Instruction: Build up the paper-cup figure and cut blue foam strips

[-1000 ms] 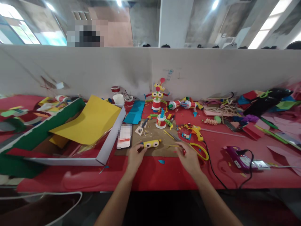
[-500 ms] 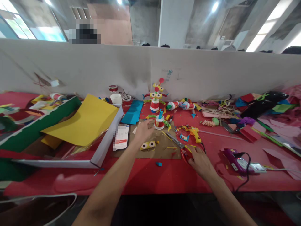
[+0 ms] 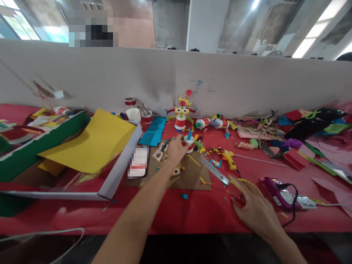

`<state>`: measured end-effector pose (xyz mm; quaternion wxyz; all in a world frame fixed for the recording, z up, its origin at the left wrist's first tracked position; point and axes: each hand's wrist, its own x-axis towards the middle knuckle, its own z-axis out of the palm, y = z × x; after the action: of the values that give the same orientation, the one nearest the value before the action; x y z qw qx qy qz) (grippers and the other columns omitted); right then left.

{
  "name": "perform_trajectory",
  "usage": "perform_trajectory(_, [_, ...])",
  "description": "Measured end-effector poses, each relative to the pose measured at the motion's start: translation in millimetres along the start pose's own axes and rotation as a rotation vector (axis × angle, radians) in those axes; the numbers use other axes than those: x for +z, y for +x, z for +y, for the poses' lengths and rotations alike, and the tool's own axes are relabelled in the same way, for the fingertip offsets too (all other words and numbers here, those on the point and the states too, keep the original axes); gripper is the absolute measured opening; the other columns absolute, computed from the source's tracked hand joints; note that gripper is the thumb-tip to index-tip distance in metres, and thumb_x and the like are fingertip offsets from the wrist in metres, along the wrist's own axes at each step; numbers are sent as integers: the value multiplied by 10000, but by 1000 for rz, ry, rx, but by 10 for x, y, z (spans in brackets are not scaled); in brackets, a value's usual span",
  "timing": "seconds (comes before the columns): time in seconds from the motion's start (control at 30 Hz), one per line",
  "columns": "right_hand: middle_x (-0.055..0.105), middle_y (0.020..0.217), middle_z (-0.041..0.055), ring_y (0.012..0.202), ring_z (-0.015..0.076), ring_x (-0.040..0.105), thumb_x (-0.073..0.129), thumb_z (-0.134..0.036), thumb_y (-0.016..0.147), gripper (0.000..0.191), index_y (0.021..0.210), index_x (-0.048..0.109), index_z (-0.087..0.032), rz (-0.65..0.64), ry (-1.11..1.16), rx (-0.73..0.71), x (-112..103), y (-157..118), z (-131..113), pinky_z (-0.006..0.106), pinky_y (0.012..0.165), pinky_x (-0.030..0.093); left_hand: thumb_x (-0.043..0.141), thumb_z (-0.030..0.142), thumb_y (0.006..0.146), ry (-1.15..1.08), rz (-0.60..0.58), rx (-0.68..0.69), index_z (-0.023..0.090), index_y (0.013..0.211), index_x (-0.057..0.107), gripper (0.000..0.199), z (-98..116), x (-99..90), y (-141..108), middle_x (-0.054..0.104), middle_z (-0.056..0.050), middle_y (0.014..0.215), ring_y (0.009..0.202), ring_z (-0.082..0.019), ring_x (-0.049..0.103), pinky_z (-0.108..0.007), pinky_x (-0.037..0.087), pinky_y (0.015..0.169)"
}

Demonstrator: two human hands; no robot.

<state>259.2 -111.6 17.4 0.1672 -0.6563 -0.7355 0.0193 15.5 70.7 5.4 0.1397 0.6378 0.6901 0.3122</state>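
Observation:
A small paper-cup figure point(image 3: 189, 147), red and white with a blue folded-paper strip on top and green springy paper arms, stands on the brown board point(image 3: 192, 181). My left hand point(image 3: 177, 148) is at its left side, the fingers closed around the cup. My right hand point(image 3: 251, 203) is on the red and yellow handles of the scissors point(image 3: 218, 174), whose blades point away to the left. A yellow strip with googly eyes point(image 3: 176, 171) lies on the board, partly hidden by my left forearm.
A yellow glue gun point(image 3: 227, 157) lies right of the board. Finished figures point(image 3: 180, 121) stand at the back wall. A phone point(image 3: 139, 161), blue paper point(image 3: 153, 131) and a box point(image 3: 118, 165) with a yellow sheet are on the left. A purple power strip point(image 3: 283, 194) sits at right.
My left hand has moved right and onto the cup figure. My right hand has shifted right and nearer me, and the scissors have moved with it.

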Motion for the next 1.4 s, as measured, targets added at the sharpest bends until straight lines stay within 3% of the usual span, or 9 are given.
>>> perform_trajectory(0.2, [612, 1131, 103, 1001, 313, 597, 547, -410, 784, 528, 1286, 447, -279, 9, -4, 32, -55, 350, -135, 404, 739, 484, 608, 354, 767, 2, 11, 49, 187, 1249, 494, 523, 47, -75, -130, 601, -156, 1142, 1011, -283, 586, -354, 442, 803])
perform_trajectory(0.37, [618, 1126, 89, 965, 295, 612, 530, -450, 799, 479, 1248, 469, -295, -7, 4, 41, -7, 634, -216, 356, 669, 464, 503, 179, 807, 25, -24, 178, 251, 1239, 536, 440, 91, -121, -254, 518, -87, 1311, 1065, -254, 573, -341, 445, 863])
perform_trajectory(0.67, [623, 1129, 123, 990, 309, 596, 539, -528, 775, 503, 1185, 507, -238, -70, 0, 32, 25, 1037, -302, 375, 714, 450, 456, 123, 797, 155, -126, 202, 274, 1352, 427, 576, 124, -75, -360, 396, -119, 1430, 901, -276, 638, -401, 492, 769])
perform_trajectory(1.0, [646, 1008, 99, 944, 257, 601, 565, -495, 773, 450, 1132, 510, -229, -84, 2, 2, 74, 1177, -268, 329, 715, 422, 401, 89, 793, 211, -154, 213, 250, 1406, 344, 636, 145, -97, -332, 348, -106, 1470, 916, -278, 640, -398, 510, 742])
perform_trajectory(1.17, [623, 1081, 102, 1007, 266, 584, 526, -545, 780, 488, 1153, 475, -234, -169, -8, 56, 39, 1237, -326, 334, 750, 422, 374, 119, 825, 265, -152, 245, 243, 1416, 303, 609, 148, -119, -328, 327, -57, 1488, 974, -237, 625, -366, 517, 751])
perform_trajectory(1.4, [618, 1087, 110, 1029, 284, 577, 515, -608, 762, 553, 1169, 464, -237, -202, -42, 79, 8, 1255, -421, 348, 763, 425, 365, 145, 849, 293, -177, 266, 224, 1406, 320, 564, 146, -131, -293, 330, -84, 1485, 1017, -225, 612, -351, 504, 788])
